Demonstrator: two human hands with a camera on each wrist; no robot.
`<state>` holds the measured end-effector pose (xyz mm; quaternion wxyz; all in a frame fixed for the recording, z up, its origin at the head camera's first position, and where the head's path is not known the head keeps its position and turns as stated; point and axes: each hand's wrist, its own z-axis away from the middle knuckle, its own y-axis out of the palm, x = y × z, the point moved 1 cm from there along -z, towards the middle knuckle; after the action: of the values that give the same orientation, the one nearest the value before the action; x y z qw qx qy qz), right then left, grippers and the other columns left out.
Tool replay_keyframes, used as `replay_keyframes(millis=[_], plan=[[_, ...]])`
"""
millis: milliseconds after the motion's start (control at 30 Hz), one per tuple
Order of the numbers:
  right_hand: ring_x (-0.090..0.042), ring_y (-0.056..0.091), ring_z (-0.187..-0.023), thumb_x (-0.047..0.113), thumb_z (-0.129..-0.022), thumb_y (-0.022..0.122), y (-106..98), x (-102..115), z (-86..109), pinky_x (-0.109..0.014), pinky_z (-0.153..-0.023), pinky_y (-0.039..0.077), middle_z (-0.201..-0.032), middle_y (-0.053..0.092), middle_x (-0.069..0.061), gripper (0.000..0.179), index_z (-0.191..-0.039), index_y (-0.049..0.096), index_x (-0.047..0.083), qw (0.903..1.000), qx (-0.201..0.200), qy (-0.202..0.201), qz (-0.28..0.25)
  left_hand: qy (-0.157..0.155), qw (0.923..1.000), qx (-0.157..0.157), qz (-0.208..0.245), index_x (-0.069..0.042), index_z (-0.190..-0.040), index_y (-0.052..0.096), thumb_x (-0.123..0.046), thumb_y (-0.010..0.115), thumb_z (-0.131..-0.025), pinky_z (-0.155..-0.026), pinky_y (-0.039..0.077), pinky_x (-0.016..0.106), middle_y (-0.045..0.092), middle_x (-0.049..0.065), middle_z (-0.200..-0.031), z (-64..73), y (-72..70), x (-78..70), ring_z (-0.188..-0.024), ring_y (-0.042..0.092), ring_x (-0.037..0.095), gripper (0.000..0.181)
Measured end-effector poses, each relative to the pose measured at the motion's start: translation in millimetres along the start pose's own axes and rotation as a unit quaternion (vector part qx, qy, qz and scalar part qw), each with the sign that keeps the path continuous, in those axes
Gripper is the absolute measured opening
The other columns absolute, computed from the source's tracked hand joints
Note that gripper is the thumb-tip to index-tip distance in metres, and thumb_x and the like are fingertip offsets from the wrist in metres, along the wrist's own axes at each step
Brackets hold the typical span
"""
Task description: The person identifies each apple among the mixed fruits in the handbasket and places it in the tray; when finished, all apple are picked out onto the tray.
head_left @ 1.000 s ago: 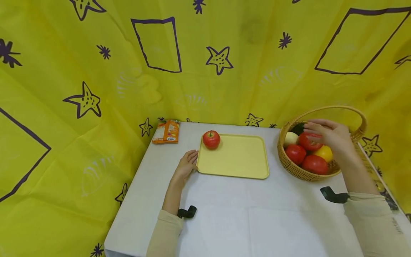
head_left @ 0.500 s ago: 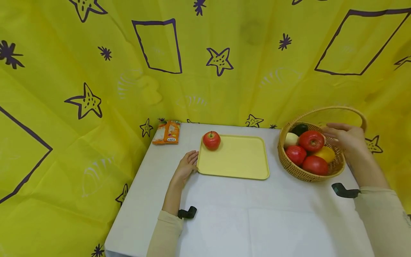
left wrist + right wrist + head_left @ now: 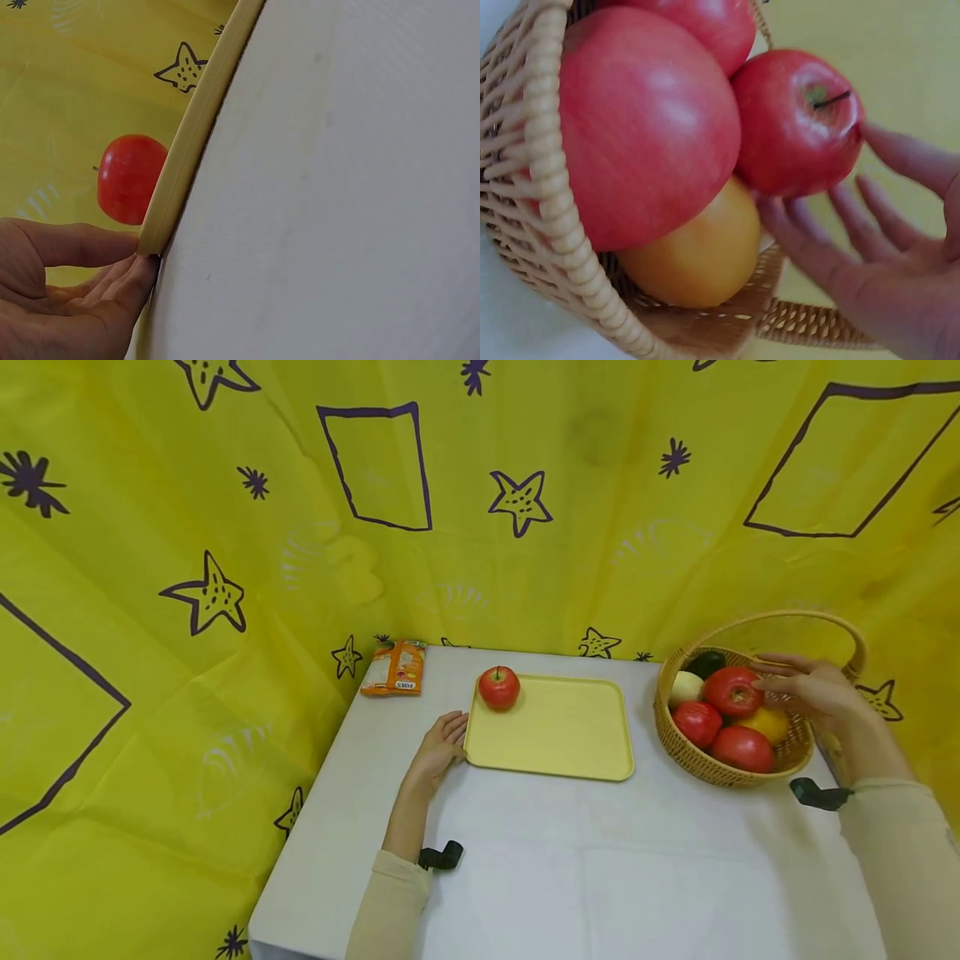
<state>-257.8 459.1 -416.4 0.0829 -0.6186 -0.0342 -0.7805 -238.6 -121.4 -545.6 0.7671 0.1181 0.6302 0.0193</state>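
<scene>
Visible quantities. Table (image 3: 562,827): one. Tray (image 3: 558,731): one. Basket (image 3: 692,762): one. Packet (image 3: 395,669): one. Red fruits (image 3: 498,689): four, comprising one on the tray and three in the basket. Also in the basket: yellow fruit (image 3: 774,727), one; pale fruit (image 3: 684,688), one; dark green fruit (image 3: 706,663), one. Hands (image 3: 439,746): two. Wrist devices (image 3: 442,856): two.

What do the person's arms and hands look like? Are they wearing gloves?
No gloves! The left hand and right hand are bare. The left sleeve and right sleeve are plain light beige and stop short of the hands. Near each cuff sits a small, bent black gadget. I can't see any cables.
</scene>
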Motion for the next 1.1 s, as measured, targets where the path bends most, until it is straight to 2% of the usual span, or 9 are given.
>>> replay_keyframes(millis=[200,333,433,600,667,733,900,1000,1100], plan=[[-0.001,0.068,-0.101,-0.005,-0.102,0.056,-11,-11,-2.6,-0.022,-0.082,0.061,-0.123,0.068,0.025,0.053,-0.134,0.065,0.036,0.9968,0.024,-0.02,0.073,0.003,1.0,-0.001,0.001,0.007,-0.157,0.029,0.035,0.043,-0.074,-0.125,0.031,0.04,0.034,0.026,-0.164,-0.4,1.6,0.2,-0.154,0.031,0.035,0.089],[0.004,0.064,-0.103,0.002,-0.101,0.063,-16,-17,0.2,-0.016,-0.083,0.057,-0.124,0.064,0.032,0.059,-0.15,0.055,0.032,0.9862,0.018,-0.016,0.164,0.005,1.0,0.004,0.006,0.008,-0.156,0.028,0.036,0.042,-0.073,-0.125,0.031,0.041,0.034,0.028,-0.163,-2.6,4.1,1.3,-0.154,0.031,0.037,0.089],[0.009,0.06,-0.103,0.011,-0.099,0.069,-20,-20,4.2,-0.013,-0.081,0.054,-0.121,0.061,0.037,0.062,-0.156,0.051,0.03,0.9773,-0.004,-0.008,0.212,0.003,0.9999,0.011,0.009,0.009,-0.157,0.028,0.037,0.041,-0.072,-0.125,0.031,0.04,0.033,0.028,-0.163,-4.9,7.4,1.7,-0.154,0.03,0.036,0.09],[0.011,0.058,-0.101,0.02,-0.099,0.072,-23,-20,6.8,-0.013,-0.08,0.054,-0.116,0.058,0.04,0.065,-0.159,0.047,0.026,0.968,-0.022,-0.006,0.25,0.0,0.9999,0.014,0.007,0.008,-0.157,0.027,0.036,0.042,-0.074,-0.125,0.031,0.04,0.032,0.028,-0.164,-7.3,11.0,1.3,-0.155,0.03,0.036,0.089],[0.009,0.06,-0.099,0.02,-0.099,0.071,-21,-19,6.2,-0.015,-0.079,0.056,-0.115,0.059,0.039,0.063,-0.158,0.048,0.026,0.9683,-0.023,-0.01,0.249,0.001,0.9999,0.012,0.006,0.009,-0.157,0.027,0.036,0.042,-0.074,-0.125,0.031,0.041,0.032,0.028,-0.164,-7.5,11.0,1.0,-0.155,0.03,0.036,0.089],[0.006,0.063,-0.097,0.016,-0.099,0.07,-18,-17,5.3,-0.018,-0.078,0.058,-0.114,0.061,0.037,0.058,-0.153,0.053,0.03,0.9732,-0.021,-0.015,0.229,0.002,0.9999,0.012,0.006,0.009,-0.157,0.027,0.037,0.042,-0.073,-0.126,0.03,0.041,0.032,0.029,-0.164,-7.0,10.9,0.6,-0.155,0.029,0.037,0.089],[-0.008,0.072,-0.091,-0.001,-0.102,0.06,-10,-12,4.2,-0.029,-0.076,0.065,-0.113,0.069,0.022,0.05,-0.13,0.065,0.039,0.9945,0.007,-0.03,0.1,0.001,0.9999,0.009,0.007,0.008,-0.157,0.027,0.037,0.042,-0.074,-0.126,0.03,0.04,0.033,0.027,-0.164,-5.9,10.1,0.4,-0.155,0.03,0.035,0.089],[-0.012,0.074,-0.088,-0.006,-0.102,0.055,-6,-10,4.4,-0.032,-0.074,0.065,-0.108,0.072,0.013,0.051,-0.122,0.069,0.039,0.9983,0.016,-0.032,0.046,-0.002,1.0,0.006,0.005,0.007,-0.157,0.028,0.036,0.042,-0.075,-0.125,0.031,0.04,0.033,0.026,-0.164,-5.7,8.7,0.6,-0.155,0.03,0.034,0.089],[-0.011,0.074,-0.086,-0.005,-0.103,0.054,-4,-10,5.8,-0.031,-0.073,0.065,-0.103,0.073,0.01,0.05,-0.118,0.07,0.04,0.9988,0.014,-0.028,0.037,-0.004,1.0,0.005,0.002,0.007,-0.158,0.028,0.036,0.042,-0.075,-0.125,0.031,0.04,0.033,0.026,-0.164,-5.3,7.6,0.5,-0.155,0.03,0.035,0.089]])
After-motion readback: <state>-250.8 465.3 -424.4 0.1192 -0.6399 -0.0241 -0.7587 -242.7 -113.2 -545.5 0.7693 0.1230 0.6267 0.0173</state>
